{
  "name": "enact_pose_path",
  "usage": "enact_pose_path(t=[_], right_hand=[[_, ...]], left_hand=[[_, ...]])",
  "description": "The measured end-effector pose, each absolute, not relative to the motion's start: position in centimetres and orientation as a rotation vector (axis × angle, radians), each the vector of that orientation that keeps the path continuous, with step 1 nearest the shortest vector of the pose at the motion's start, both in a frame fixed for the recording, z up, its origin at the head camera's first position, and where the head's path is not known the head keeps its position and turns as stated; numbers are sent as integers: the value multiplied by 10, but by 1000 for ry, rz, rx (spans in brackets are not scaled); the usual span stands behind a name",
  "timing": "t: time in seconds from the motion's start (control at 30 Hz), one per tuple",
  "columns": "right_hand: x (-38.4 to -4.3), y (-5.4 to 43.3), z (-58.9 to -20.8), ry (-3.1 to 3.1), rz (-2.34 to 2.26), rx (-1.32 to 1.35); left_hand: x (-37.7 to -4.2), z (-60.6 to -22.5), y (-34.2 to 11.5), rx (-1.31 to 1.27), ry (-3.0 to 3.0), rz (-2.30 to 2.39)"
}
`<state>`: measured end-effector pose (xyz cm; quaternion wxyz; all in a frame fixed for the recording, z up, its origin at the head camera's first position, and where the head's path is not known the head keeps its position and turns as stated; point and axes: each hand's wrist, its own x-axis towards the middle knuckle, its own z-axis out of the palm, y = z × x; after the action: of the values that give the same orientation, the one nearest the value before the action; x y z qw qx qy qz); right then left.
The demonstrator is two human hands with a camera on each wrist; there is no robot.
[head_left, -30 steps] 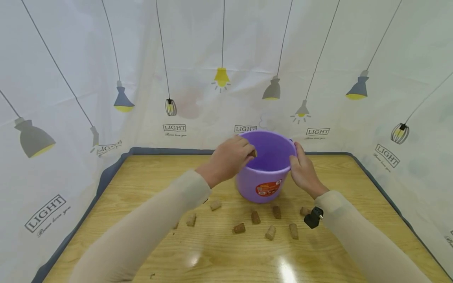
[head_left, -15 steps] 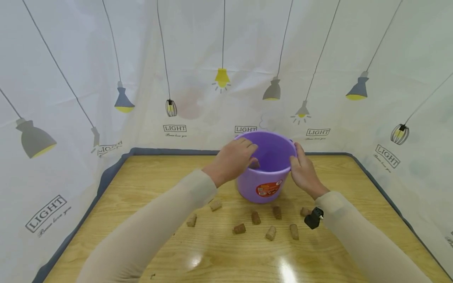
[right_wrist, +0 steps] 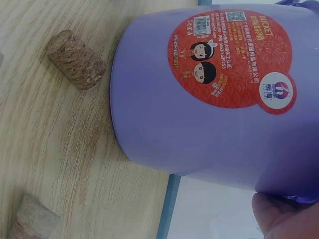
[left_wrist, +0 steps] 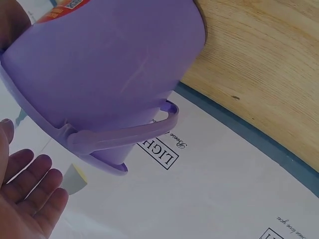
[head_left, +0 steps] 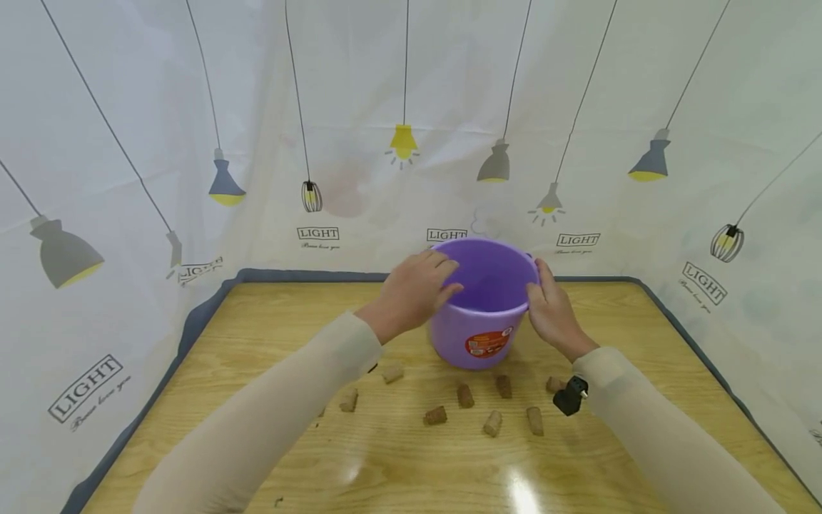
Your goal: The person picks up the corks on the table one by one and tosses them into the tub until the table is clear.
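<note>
1. Head view: a purple bucket (head_left: 452, 332) is set on a wooden table (head_left: 385, 464), mouth upward, with a red label (head_left: 489, 343) turned toward the camera. The right side of its rim is gripped by the right hand (head_left: 554, 314), thumb and fingers closed on the edge. The left hand (head_left: 420, 289) is held at the left side of the rim, fingertips over the opening, loosely opened with nothing grasped. Several corks are scattered on the table in front of the bucket, among them a pale cork (head_left: 394, 372) and a dark cork (head_left: 465, 395). A black device (head_left: 570, 396) is worn at the right sleeve (head_left: 642, 421). The scene is backed by a white cloth (head_left: 359, 71) printed with lamps.

2. Left wrist view: the left palm is shown bare, its fingers parted and just beside the bucket's rim. The bucket's purple handle (left_wrist: 124, 137) is seen along its side.

3. Right wrist view: the bucket's wall and label are seen up close. The right hand is only partly shown, at the rim. A crumbly brown cork (right_wrist: 77, 59) is seen just beside the bucket's base, and another cork (right_wrist: 34, 219) farther off.
</note>
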<state>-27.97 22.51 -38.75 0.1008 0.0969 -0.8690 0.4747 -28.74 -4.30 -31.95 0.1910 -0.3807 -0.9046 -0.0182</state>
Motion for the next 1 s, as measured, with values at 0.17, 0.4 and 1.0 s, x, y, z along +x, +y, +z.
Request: enact_pose_path(t=[0.17,0.4,1.0], right_hand=[[-280,224,-387,-2572,1395,280],[-281,223,-387,-2577,1401,288],[-280,224,-388,-2559,1411,279]], left_hand=[[-284,-321,-52,-1068,-2500,-93],[-280,-327,-68,-1068,-2400,-162],[-275,-334,-104,-996,-2368,-273]])
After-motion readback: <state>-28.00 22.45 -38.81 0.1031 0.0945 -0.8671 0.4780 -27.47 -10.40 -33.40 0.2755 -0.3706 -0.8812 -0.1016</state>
